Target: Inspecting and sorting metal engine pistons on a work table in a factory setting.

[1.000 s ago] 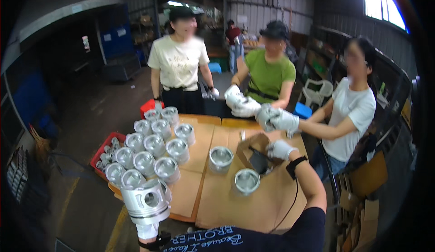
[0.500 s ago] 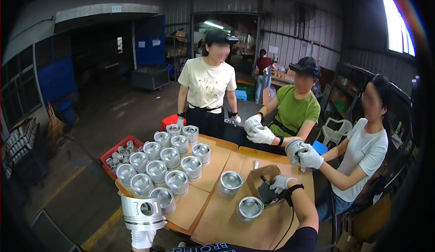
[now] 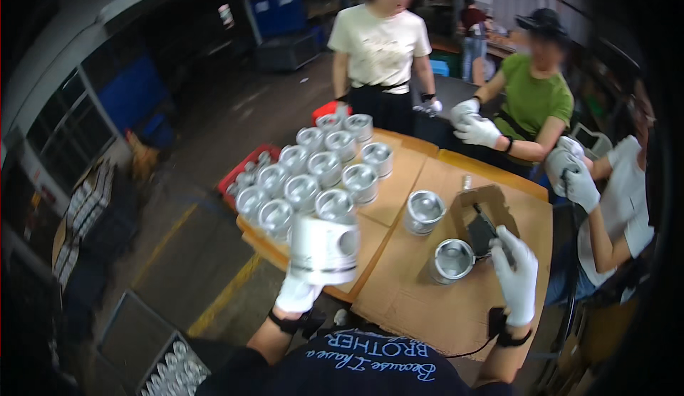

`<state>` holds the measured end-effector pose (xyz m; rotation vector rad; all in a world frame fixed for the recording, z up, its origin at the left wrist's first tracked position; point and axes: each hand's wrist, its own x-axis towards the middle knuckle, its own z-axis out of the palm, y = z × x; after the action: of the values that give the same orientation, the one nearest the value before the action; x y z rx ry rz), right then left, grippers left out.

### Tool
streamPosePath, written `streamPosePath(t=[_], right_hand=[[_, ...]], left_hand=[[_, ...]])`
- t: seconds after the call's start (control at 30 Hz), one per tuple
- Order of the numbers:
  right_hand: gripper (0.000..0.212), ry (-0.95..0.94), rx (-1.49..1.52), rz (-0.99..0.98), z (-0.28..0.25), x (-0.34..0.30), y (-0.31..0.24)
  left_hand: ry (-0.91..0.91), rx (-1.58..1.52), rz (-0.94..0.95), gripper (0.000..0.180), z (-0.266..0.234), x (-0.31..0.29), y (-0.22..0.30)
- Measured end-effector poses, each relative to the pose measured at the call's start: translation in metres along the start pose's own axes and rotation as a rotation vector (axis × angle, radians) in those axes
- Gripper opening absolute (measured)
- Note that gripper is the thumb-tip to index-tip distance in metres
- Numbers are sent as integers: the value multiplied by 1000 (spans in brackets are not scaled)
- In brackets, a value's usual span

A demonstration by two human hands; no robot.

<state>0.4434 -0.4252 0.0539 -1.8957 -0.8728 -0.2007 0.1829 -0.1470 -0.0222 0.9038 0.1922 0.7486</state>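
Observation:
My left hand (image 3: 298, 295), in a white glove, grips a silver metal piston (image 3: 324, 250) from below and holds it up at the near-left edge of the table. The piston's round pin hole faces right. My right hand (image 3: 516, 278), gloved too, is raised with fingers apart and nothing seen in it. Just beyond it stands an open cardboard box (image 3: 491, 207) with a dark, flat object (image 3: 479, 230) inside. To the left of that hand one piston (image 3: 453, 260) stands upright, and another piston (image 3: 425, 212) stands farther back.
Several pistons (image 3: 302, 193) stand in rows on the table's left side. Cardboard (image 3: 399, 289) covers the tabletop. A red crate (image 3: 246, 168) of small metal parts lies beyond the left edge. Across the table are co-workers; two at the right hold parts in gloved hands (image 3: 477, 131).
My right hand has come out of the box and opened. My left hand keeps the piston, now turned and nearer the rows. The whole view has tilted and shifted.

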Motion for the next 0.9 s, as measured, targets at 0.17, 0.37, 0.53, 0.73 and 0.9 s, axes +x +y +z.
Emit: streamPosePath(t=[0.17, 0.37, 0.53, 0.73, 0.9], right_hand=[[35, -73, 616, 176, 74, -42, -30], [22, -308, 974, 214, 113, -38, -69], [3, -669, 979, 502, 122, -16, -107], [19, -636, 997, 459, 149, -16, -108], [22, -701, 960, 445, 151, -14, -108]], left_hand=[[50, -99, -128, 55, 0, 16, -22], [-49, -241, -209, 57, -6, 15, -25], [16, -119, -152, 49, -6, 12, -20], [84, 25, -75, 48, 0, 7, -3], [134, 95, -63, 41, -1, 9, 6]])
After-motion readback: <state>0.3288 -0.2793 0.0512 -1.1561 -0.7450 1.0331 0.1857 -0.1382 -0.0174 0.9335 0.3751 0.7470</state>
